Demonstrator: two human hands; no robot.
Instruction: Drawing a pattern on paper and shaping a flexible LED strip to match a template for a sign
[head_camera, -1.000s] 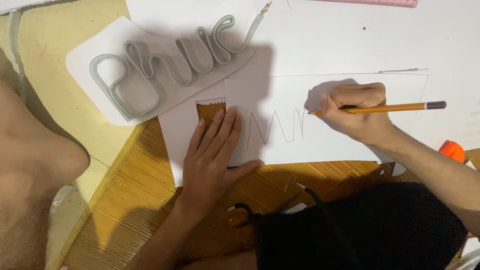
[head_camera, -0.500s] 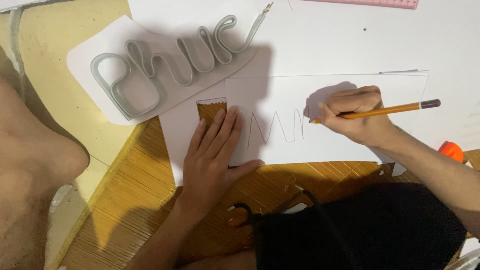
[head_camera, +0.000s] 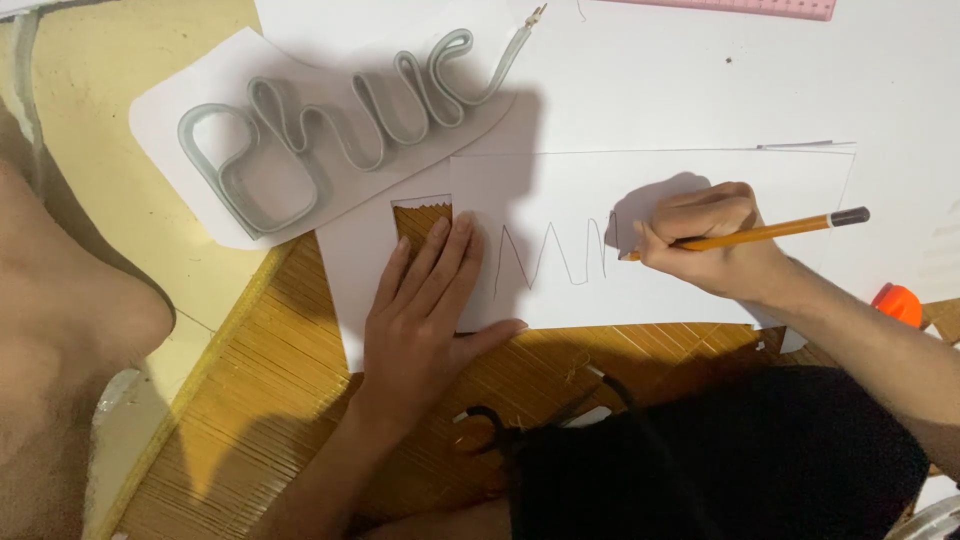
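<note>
Woven straw matting (head_camera: 260, 400) covers the lower left of the frame, and big white sheets lie spread over it toward the top, so the person is working low down, bent over the paper. The left hand (head_camera: 425, 300) lies flat, fingers stretched and close together, at the left end of a white paper strip (head_camera: 690, 290) in the middle of the frame; I take it as a weight, pinning the strip so that it does not slide under the drawing. The right hand (head_camera: 705, 240) is closed round a yellow pencil (head_camera: 760, 232), held in a writing grip with the dark end pointing to the right edge and the tip down on the strip, just beside the last stroke of a zigzag pencil line (head_camera: 550, 255) that runs between the two hands. A bent grey tube shaped into looping letters (head_camera: 330, 135) rests on its own cut sheet at upper left, well apart from the pencil (near enough to look at while drawing, I would say). Black scissors (head_camera: 490, 420) peep out at bottom centre beside dark cloth, and something orange (head_camera: 898, 303) sits at the right edge. A pink ruler (head_camera: 770, 8) crosses the top edge.
</note>
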